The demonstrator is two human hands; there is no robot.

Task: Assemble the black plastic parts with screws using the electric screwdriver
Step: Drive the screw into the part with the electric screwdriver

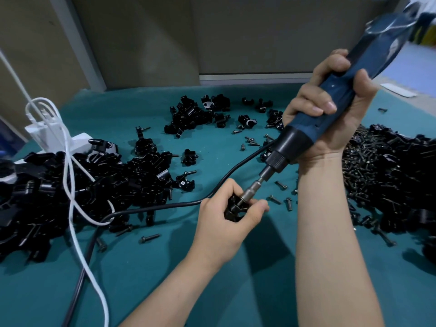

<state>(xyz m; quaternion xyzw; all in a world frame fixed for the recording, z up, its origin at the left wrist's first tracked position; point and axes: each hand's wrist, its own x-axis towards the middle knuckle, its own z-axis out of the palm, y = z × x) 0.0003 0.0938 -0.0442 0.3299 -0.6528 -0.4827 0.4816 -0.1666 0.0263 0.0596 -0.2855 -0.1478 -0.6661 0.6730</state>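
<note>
Left hand (pixel 226 223) pinches the black plastic part (pixel 232 212) down by the worktop (pixel 236 291). Right hand (pixel 330 109), up and right of the part, is wrapped round the electric screwdriver (pixel 313 116), its bit (pixel 250 190) angled into the part. That slant could cam out or cross-thread, imo, and the fingertips (pixel 259 206) sit right beside it.

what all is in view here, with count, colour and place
screwdriver: one, blue and black, tilted, bit on the held part
held part: one, black, centre
plastic parts: many, black, piles left and back
screws: many, dark, scattered; heap at right
black cable: one, crossing cloth to lower left
white cable: one, over left pile
white box: one, far left
cloth: one, teal, covering table
left hand: one, grips held part
right hand: one, grips screwdriver
</note>
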